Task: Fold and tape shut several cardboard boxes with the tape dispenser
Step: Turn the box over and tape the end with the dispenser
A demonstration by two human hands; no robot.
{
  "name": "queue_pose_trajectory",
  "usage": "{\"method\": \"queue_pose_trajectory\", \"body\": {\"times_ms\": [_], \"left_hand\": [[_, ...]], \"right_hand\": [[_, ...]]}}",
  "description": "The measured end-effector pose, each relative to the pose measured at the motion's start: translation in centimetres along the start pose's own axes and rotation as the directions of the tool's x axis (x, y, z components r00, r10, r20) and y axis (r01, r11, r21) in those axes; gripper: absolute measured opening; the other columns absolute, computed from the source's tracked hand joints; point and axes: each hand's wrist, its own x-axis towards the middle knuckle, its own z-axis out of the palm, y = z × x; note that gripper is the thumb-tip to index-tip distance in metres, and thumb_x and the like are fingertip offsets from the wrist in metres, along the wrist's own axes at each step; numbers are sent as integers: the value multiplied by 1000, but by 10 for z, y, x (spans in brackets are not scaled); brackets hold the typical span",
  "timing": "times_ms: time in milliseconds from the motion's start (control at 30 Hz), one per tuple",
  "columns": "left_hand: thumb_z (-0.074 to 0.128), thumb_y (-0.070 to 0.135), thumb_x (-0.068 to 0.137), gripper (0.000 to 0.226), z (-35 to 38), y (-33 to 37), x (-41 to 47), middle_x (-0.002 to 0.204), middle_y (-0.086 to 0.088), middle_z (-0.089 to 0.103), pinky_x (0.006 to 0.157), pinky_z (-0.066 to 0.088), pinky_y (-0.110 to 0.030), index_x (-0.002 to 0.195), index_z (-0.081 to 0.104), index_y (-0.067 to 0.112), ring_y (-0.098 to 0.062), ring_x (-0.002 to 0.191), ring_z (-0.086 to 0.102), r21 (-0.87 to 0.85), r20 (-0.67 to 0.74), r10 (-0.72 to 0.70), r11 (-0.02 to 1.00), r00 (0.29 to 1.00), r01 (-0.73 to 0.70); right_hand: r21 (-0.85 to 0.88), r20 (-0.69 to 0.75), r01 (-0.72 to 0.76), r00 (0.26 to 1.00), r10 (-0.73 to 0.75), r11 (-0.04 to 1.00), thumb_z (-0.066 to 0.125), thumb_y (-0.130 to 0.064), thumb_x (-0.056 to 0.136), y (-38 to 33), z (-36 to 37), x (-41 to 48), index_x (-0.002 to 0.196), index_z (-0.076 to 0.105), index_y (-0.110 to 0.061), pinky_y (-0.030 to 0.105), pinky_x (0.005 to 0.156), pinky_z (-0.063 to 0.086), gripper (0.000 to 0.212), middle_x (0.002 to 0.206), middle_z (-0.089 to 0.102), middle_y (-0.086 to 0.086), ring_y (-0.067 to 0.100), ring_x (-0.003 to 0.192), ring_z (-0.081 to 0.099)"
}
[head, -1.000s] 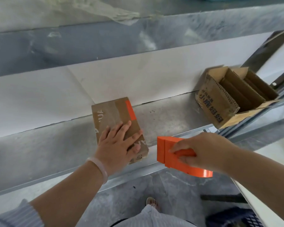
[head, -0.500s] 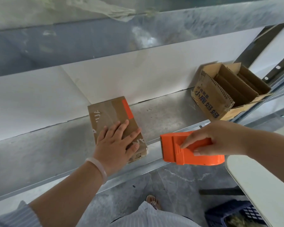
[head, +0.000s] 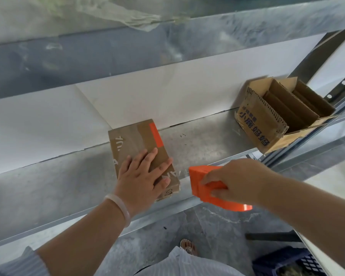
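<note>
Orange tape dispenser (head: 196,180), gripped in our right hand (head: 237,180), hangs just right of the small box (head: 131,142), long axis running away from us, which our flat left hand (head: 141,176) presses to the shelf (head: 48,186).

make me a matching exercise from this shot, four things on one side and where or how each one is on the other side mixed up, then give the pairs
Things
1. small box
2. tape dispenser
3. large box
4. left hand

Place or state
A. flaps open, at the right end of the shelf
B. gripped by the right hand
C. flat on top of a box, fingers straight
D. closed, lying on the shelf under a hand

Pairs: 1-D, 2-B, 3-A, 4-C
</note>
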Motion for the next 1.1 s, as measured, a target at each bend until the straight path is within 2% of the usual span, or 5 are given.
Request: {"method": "queue_pose_trajectory", "body": {"times_ms": [233, 433, 833, 1033, 1100], "left_hand": [[16, 64, 95, 54, 2, 0, 1, 149, -1, 43, 108, 29, -54, 141, 40, 49, -28, 135, 40, -3, -5, 3, 1000, 1000, -3], [1, 68, 93, 61, 0, 0, 1, 154, 2, 36, 111, 17, -50, 143, 32, 52, -27, 140, 33, -12, 34, 2, 1000, 999, -2], [-38, 73, 64, 91, -7, 2, 1, 163, 8, 1, 119, 1, -46, 146, -1, 58, -19, 149, 0, -54, 62, -2, 999, 998, 6], [-14, 77, 78, 70, -8, 1, 2, 162, 13, 0, 119, -4, -44, 144, 4, 61, -16, 149, -3, -104, 91, -9, 994, 996, 19], [-6, 74, 83, 63, -9, 0, 2, 162, 13, -2, 119, -6, -43, 145, 4, 61, -15, 148, -6, -115, 107, -6, 993, 994, 18]], "right_hand": [[43, -139, -65, 988, 71, 997, 37, -42, 98, -39, 20, 25, 116, 56, -42, 32, 70, 54, 26, 86, 63, -6, 20, 77, 62], [-20, -246, -97, 965, 89, 995, 46, -25, 96, -51, 34, 39, 110, 54, -30, 34, 69, 54, 17, 70, 46, -6, 25, 70, 60], [33, -252, -172, 952, 175, 985, 48, -18, 93, -59, 39, 46, 105, 51, -29, 38, 68, 56, 16, 69, 41, -5, 27, 66, 59], [31, -199, -244, 949, 245, 969, 52, -9, 91, -59, 40, 48, 111, 40, -21, 26, 51, 38, 26, 77, 47, -1, 20, 53, 45], [119, -210, -247, 940, 268, 962, 50, -17, 93, -61, 50, 48, 108, 38, -20, 29, 53, 41, 20, 79, 52, -2, 24, 54, 50]]}}
